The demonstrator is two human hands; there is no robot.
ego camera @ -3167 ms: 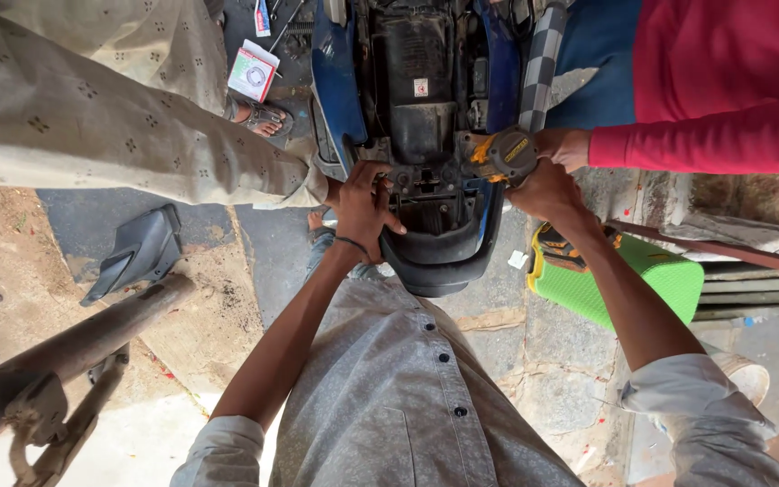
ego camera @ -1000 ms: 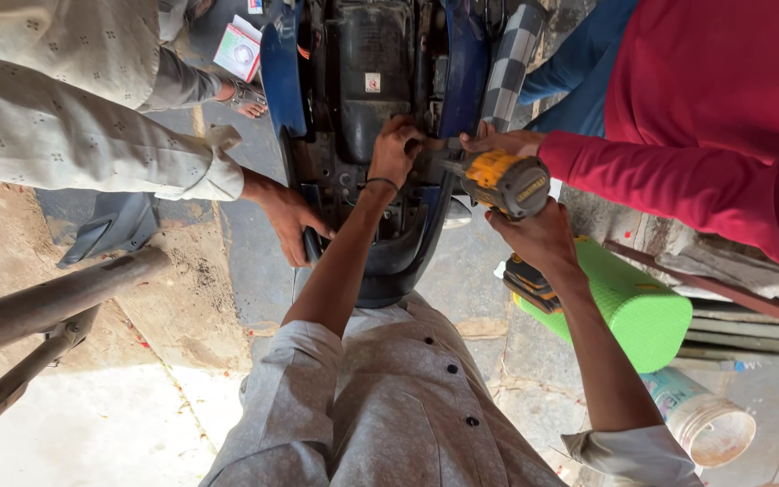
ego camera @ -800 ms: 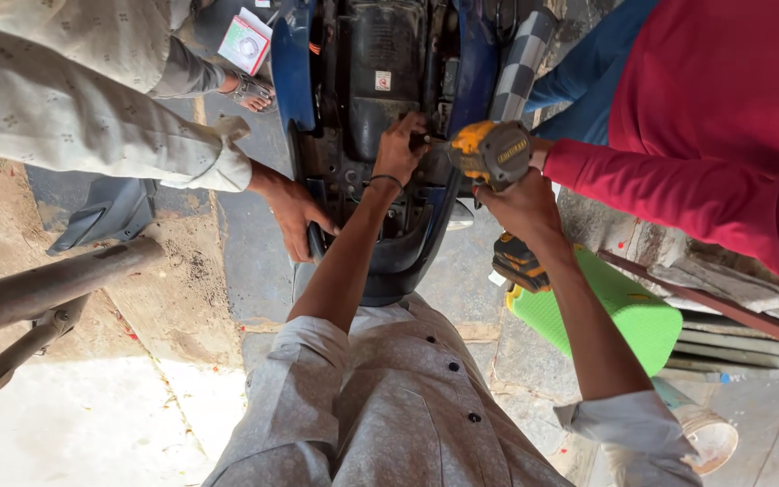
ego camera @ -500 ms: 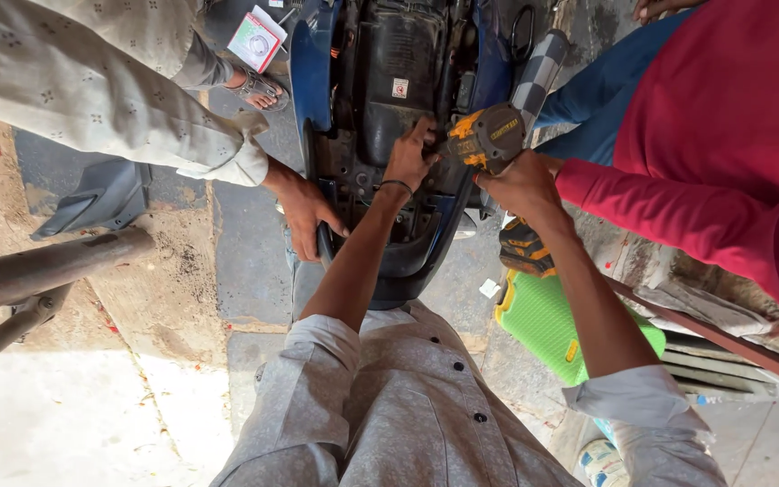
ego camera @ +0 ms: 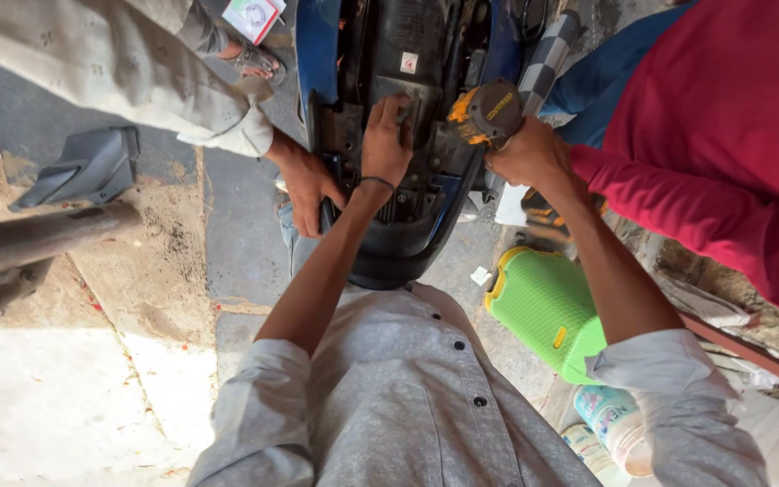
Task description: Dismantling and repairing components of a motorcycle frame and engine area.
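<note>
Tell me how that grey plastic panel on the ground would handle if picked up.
The panel looks like thin moulded plastic, so probably light and slightly flexible. Its curved, angular shape lies loose on the ground, so it may rock or slide if pushed. The edges seem thin, perhaps crack-prone.

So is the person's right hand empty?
No, the right hand is wrapped around a yellow and black power drill, held against the black underside of the blue scooter.

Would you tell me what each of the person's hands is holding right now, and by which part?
The right hand grips the yellow-and-black power drill by its handle. The left hand holds nothing, resting flat on the scooter's black underside.
</note>
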